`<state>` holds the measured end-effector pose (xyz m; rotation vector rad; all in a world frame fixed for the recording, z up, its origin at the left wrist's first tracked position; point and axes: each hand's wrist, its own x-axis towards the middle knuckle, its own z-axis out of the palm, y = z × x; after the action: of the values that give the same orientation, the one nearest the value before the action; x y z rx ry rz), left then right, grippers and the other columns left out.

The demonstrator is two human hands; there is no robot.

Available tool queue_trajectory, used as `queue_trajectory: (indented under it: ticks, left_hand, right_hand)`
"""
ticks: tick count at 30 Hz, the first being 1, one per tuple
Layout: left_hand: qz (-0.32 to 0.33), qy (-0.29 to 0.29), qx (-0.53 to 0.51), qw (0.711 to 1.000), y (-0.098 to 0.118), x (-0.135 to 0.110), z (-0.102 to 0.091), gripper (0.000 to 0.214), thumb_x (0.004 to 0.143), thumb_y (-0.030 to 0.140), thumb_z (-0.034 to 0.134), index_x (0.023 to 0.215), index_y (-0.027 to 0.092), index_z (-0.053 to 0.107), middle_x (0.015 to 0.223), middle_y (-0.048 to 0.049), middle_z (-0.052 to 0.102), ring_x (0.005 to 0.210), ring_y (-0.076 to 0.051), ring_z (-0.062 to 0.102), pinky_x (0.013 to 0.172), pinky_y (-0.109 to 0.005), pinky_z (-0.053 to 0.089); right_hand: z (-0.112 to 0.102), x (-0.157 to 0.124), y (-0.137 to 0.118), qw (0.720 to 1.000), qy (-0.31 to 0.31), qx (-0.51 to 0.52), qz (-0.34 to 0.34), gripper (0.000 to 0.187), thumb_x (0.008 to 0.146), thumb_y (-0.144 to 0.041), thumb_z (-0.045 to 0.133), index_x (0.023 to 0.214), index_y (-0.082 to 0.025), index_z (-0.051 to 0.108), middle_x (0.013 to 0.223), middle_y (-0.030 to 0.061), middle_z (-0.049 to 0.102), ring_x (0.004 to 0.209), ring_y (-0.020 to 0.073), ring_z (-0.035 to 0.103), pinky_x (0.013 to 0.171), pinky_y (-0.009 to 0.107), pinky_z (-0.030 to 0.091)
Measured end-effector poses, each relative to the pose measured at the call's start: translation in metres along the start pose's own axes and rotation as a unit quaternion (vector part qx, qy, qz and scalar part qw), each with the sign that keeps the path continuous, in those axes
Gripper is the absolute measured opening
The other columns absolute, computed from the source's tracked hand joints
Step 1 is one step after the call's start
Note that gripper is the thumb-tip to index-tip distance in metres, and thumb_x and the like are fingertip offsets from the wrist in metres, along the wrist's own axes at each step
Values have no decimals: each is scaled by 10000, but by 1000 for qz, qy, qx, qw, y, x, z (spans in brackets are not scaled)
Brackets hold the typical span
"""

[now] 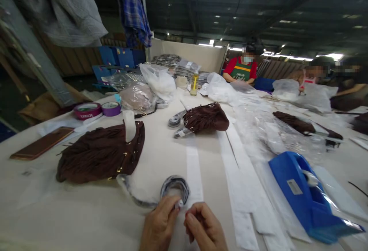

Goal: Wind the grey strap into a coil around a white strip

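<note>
My left hand (161, 222) is closed at the near edge of a coiled, plastic-wrapped strap (187, 189), with a small white end showing at its fingertips. From the coil the wrapped strap runs left to a dark brown fringed handbag (94, 153) with gold rings, lying on its side. A white paper wrap (129, 126) stands up at the bag's opening. Beside the coil, my right hand (204, 226) has thumb and fingers pinched together; whatever they hold is too small to make out. Farther off lies a second brown fringed bag (208, 117) with its own wrapped strap coil (174, 121).
A blue tape dispenser (304, 193) stands at right, near white paper strips (241, 182) and clear plastic bags (258, 128). Tape rolls (111, 109) and a brown flat case (43, 143) lie at left. A bottle (194, 85) stands farther back. Several people (243, 69) sit across the table.
</note>
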<state>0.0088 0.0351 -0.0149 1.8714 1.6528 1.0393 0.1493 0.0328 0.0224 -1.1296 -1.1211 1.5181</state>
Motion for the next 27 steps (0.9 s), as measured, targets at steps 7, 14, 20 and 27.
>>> queue_trajectory:
  ticks: [7, 14, 20, 27]
  left_hand:
    - [-100, 21, -37, 994, 9, -6, 7, 267, 859, 223, 318, 1094, 205, 444, 940, -35, 686, 844, -169, 658, 685, -243, 492]
    - [-76, 21, 15, 997, 7, -6, 10, 252, 879, 209, 323, 1106, 193, 432, 940, -56, 693, 818, -189, 668, 632, -247, 502]
    - [10, 16, 44, 999, -3, -7, 11, 277, 917, 239, 297, 1180, 189, 371, 939, -75, 692, 760, -192, 677, 565, -235, 514]
    - [36, 39, 71, 996, -5, -9, 14, 366, 914, 197, 289, 1274, 148, 245, 946, -109, 677, 714, -192, 673, 533, -232, 506]
  right_hand:
    - [16, 18, 28, 996, 57, -33, 52, 496, 654, -664, 606, 645, -182, 486, 502, -58, 419, 420, 67, 327, 380, 190, 218]
    - [18, 24, 30, 985, 106, -12, 138, 557, 510, -681, 682, 608, -175, 470, 435, -45, 481, 330, 49, 339, 322, 168, 228]
    - [21, 27, 17, 973, 136, -25, 184, 535, 450, -614, 731, 568, -165, 464, 429, -26, 512, 331, 56, 393, 308, 160, 257]
    - [34, 31, -4, 958, 175, -47, 224, 275, 544, -351, 642, 542, -188, 420, 416, -39, 496, 327, 54, 382, 308, 162, 224]
